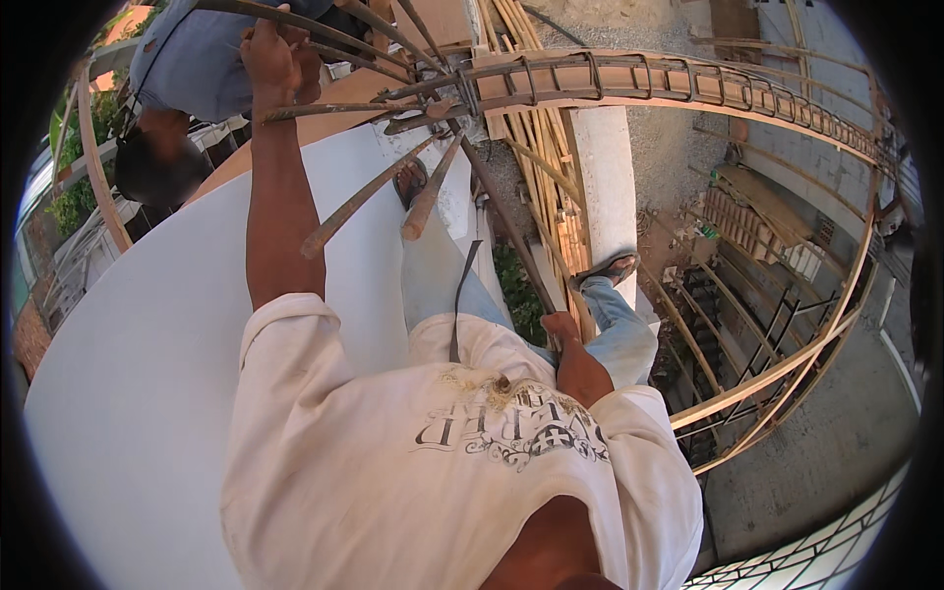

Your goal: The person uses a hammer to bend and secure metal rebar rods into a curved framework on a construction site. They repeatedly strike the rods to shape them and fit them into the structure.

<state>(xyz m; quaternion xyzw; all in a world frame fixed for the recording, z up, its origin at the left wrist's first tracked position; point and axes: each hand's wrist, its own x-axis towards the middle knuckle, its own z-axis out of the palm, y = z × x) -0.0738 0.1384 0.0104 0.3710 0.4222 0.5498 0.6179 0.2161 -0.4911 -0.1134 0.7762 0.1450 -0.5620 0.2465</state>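
My left hand (269,54) is raised at the upper left, fingers closed around a rusty steel bar (324,37) of a bundle meeting at a tied joint (454,90). My right hand (561,332) is low near my hip, gripping the lower end of a long dark steel rod (506,231) that slants up to that joint. A curved cage of reinforcing bars (688,81) runs from the joint to the right. Loose bar ends (354,205) and a thicker rusty stub (429,201) hang below it. My sandalled feet (608,267) rest on a narrow ledge.
Another person in a blue shirt (197,59) bends over at the upper left. A white curved surface (138,374) fills the left. A concrete column (604,177), bamboo poles (539,167), a stack of bricks (752,224) and ground lie far below on the right.
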